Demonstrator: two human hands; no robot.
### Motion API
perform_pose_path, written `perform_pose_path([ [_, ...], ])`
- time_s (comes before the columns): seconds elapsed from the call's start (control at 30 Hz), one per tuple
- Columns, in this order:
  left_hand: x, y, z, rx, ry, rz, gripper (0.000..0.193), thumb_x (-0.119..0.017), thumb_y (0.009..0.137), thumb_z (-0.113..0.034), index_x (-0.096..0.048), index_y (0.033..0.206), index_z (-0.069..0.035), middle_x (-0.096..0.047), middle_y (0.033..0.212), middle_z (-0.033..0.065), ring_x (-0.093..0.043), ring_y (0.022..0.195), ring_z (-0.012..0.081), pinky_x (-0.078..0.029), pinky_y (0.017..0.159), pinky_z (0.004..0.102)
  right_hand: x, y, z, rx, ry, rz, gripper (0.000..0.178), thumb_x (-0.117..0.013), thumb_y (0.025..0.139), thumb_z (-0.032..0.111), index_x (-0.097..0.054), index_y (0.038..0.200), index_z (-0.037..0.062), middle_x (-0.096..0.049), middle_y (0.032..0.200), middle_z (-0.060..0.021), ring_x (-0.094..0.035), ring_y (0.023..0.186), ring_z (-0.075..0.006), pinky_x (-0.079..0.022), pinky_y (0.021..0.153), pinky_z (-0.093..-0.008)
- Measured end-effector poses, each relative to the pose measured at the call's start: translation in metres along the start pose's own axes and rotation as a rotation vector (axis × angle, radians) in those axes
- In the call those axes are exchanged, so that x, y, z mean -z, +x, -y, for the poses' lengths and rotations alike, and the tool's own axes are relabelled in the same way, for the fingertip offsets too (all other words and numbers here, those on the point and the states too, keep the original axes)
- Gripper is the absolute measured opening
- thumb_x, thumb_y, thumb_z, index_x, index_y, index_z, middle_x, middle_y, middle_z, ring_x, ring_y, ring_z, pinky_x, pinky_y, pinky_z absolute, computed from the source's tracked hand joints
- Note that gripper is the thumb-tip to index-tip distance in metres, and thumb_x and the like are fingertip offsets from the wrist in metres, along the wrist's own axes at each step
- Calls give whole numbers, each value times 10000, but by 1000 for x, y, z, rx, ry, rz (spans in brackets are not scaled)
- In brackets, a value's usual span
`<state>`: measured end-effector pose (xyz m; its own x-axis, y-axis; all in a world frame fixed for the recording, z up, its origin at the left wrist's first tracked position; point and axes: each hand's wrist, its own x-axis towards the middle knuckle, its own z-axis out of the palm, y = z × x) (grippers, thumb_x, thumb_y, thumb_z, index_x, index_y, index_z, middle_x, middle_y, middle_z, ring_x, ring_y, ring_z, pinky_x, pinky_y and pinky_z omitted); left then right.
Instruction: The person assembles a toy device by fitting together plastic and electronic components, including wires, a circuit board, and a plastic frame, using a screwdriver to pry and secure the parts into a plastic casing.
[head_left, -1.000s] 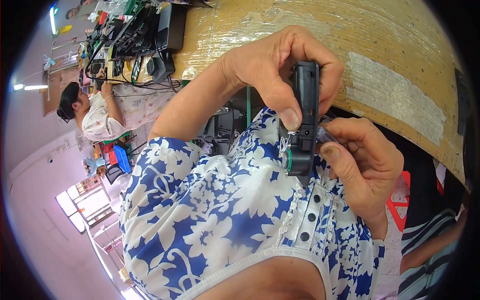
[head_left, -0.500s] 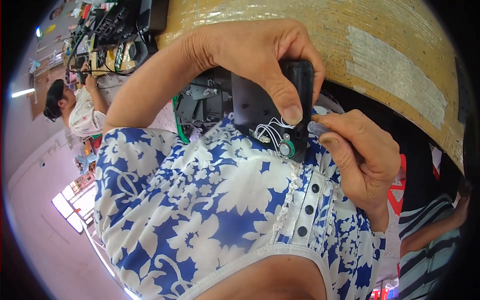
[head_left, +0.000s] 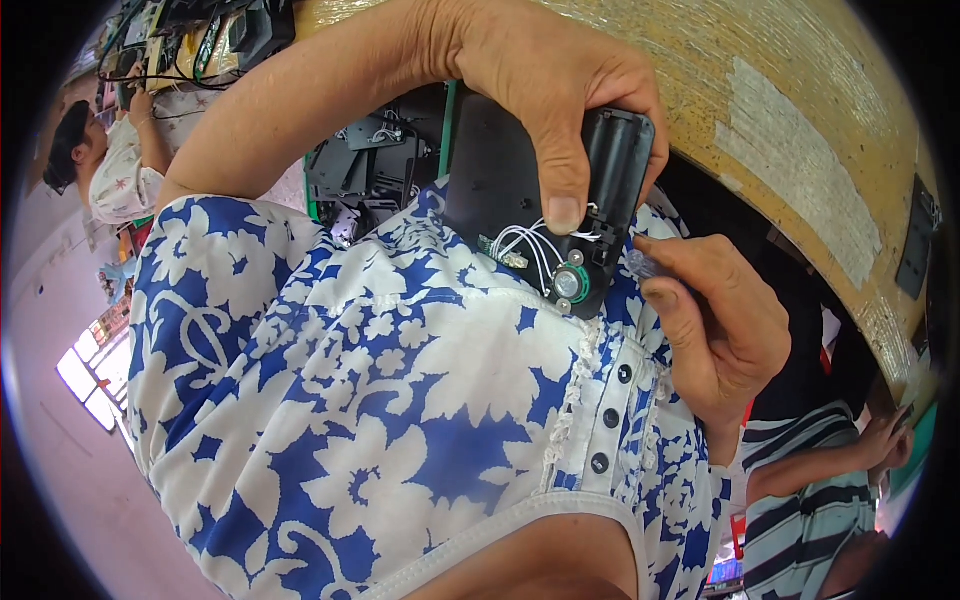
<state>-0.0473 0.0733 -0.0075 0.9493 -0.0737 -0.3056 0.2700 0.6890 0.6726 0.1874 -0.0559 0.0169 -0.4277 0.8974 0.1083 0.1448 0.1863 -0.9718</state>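
My left hand [head_left: 560, 130] grips a black plastic housing [head_left: 490, 165] close to my chest, its thumb pressing on the inner face and its fingers behind the far edge. Thin white wires [head_left: 535, 240] run from beside the thumb to a small board [head_left: 512, 260]. Near the lower corner sits a round silvery part with a green ring [head_left: 568, 285]. Just right of the housing, my right hand [head_left: 730, 320] pinches the clear, ridged handle of what looks like a screwdriver [head_left: 642, 264] between thumb and forefinger. Its shaft is hidden, and it appears apart from the housing.
A green-edged bin [head_left: 447, 130] of black plastic parts stands left of the housing. Ahead runs a worn yellow table [head_left: 690, 60] with a pale patch [head_left: 800, 165] and another black part [head_left: 915, 240]. One person [head_left: 120, 165] works at far left; another in stripes [head_left: 810, 490] is at right.
The housing has tilted in my left hand, so its long slot shows more. My right hand still holds the clear handle beside it. The whole view has shifted slightly.
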Motion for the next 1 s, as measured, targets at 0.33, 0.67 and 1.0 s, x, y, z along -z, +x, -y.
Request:
perform_pose_path([
  [0.33,-2,-1,-2,9,120,-76,307,-888,758,-66,-682,979,-10,-705,809,-5,-616,697,53,-467,591,208,-1,4,7,-3,-219,14,216,-757,814,-40,-706,1018,-87,-708,844,-158,-647,692,-184,-469,608,-255],
  [0.67,2,0,3,52,158,-94,276,-895,759,-104,-673,907,-33,-671,748,-26,-587,664,50,-439,555,216,8,14,7,154,-365,71,273,-791,769,-28,-719,1028,-72,-695,800,-162,-650,625,-213,-464,537,-273],
  [1.0,2,5,6,43,137,-58,249,-876,771,-84,-675,907,-28,-669,753,-30,-576,671,47,-446,579,223,12,19,13,246,-556,193,304,-804,738,-13,-718,1024,-65,-670,795,-158,-650,636,-247,-479,542,-301],
])
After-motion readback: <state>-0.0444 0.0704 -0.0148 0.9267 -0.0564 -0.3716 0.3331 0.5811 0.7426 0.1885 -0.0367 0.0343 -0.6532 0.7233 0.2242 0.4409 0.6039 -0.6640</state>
